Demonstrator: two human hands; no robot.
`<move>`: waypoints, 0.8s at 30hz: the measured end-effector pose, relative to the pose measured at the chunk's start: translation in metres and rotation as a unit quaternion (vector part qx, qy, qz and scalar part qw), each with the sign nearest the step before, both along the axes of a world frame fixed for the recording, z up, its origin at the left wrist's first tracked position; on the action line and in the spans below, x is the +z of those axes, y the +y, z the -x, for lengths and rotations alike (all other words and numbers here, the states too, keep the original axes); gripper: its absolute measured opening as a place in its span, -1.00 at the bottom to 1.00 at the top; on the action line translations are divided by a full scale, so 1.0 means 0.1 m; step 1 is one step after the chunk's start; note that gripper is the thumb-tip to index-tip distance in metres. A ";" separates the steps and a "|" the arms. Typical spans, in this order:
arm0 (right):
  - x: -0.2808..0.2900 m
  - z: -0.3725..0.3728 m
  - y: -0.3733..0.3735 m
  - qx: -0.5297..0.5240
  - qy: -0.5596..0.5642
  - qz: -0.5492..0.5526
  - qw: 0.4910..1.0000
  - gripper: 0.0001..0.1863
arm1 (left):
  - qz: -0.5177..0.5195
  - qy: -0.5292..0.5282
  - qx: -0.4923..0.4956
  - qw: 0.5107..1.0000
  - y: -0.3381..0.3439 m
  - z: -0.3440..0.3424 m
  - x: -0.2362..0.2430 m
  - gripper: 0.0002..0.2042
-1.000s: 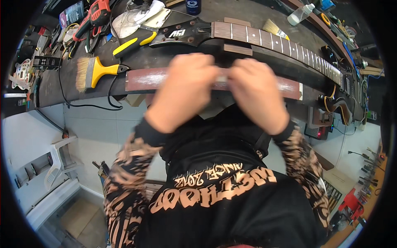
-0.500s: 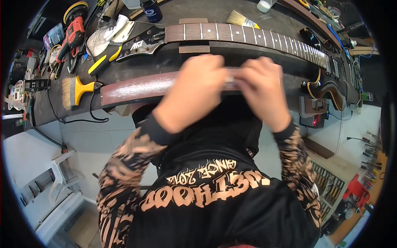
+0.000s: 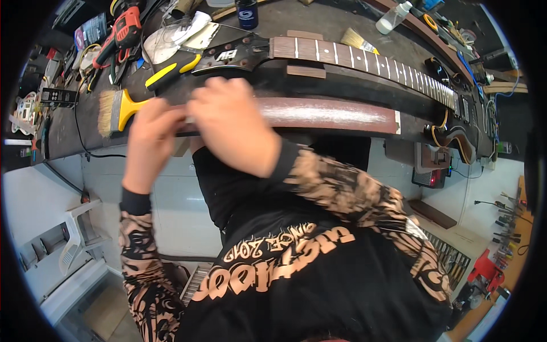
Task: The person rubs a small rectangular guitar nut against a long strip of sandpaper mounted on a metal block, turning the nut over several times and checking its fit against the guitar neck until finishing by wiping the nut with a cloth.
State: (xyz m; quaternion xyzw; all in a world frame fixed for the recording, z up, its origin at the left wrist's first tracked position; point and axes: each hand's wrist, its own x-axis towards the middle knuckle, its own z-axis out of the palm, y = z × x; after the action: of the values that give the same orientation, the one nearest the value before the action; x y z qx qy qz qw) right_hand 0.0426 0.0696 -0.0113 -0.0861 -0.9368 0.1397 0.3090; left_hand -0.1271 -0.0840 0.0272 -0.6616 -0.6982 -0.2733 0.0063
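Observation:
A long reddish board with pale, dusty streaks (image 3: 325, 114) lies along the bench's front edge. My left hand (image 3: 155, 131) is at its left end, beside a yellow-handled paintbrush (image 3: 125, 110), fingers closed round something I cannot make out. My right hand (image 3: 228, 122) is just beside it, over the board's left part, fingers curled; what they grip is hidden. Behind them lies a black electric guitar, with its headstock (image 3: 233, 54) at the left and fretted rosewood neck (image 3: 364, 64) on two wooden blocks, and a yellow-and-black handled tool (image 3: 160, 77).
At the back left are a red power tool (image 3: 126, 31) and white scraps (image 3: 171, 40). A dark blue container (image 3: 248, 15), another brush (image 3: 356, 41) and a squeeze bottle (image 3: 387, 23) stand or lie behind the neck. A black cable (image 3: 86, 154) hangs at the front left.
Both hands have moved left along the board from near its middle to its left end, uncovering its middle and right part. My forearms now slant leftward.

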 end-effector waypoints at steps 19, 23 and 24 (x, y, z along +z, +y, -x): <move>0.33 -2.26 1.16 -0.094 -0.087 -0.005 0.992 -0.81 | -0.101 -0.017 -0.129 0.986 1.59 -2.00 -0.34 -0.93; 0.03 -0.82 0.36 -0.017 -0.008 -0.022 1.000 -0.90 | -0.018 0.029 -0.055 0.998 0.53 -0.64 -0.09 -0.79; 0.02 -0.49 0.15 -0.007 0.022 -0.006 1.000 -0.88 | -0.004 0.032 -0.046 0.998 0.32 -0.34 0.02 -0.77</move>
State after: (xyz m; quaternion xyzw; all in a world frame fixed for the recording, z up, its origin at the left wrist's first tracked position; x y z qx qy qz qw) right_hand 0.0918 0.0848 -0.0097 -0.0873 -0.9299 0.1342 0.3310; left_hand -0.0928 -0.0522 0.0292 -0.7017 -0.6651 -0.2546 0.0189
